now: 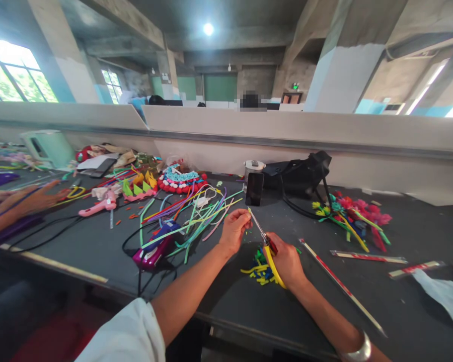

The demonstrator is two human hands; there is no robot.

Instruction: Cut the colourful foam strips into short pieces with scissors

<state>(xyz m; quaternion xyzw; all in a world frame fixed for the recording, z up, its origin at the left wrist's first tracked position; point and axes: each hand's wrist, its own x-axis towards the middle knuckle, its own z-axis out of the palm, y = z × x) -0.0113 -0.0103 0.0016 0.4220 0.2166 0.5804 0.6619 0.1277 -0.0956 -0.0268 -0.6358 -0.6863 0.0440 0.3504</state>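
Note:
Over the middle of the dark table, my left hand [236, 229] is closed in a pinch, with a small yellow-green pipe cleaner piece [249, 210] at its fingertips. My right hand [287, 261] grips a pair of scissors [272, 266] with yellow handles. The blades point up and away, their tips close to the pinched piece; whether they touch it I cannot tell. Below the scissors lies a small pile of cut pipe cleaner bits [260, 271] in yellow, green and blue.
Long pipe cleaners [196, 221] lie left of my hands, near a magenta-and-blue device [154, 249] with a black cord. A phone [254, 188] leans upright ahead, beside a black bag [305, 173]. Thin packets [342, 286] lie right. A co-worker's hands [26, 203] are far left.

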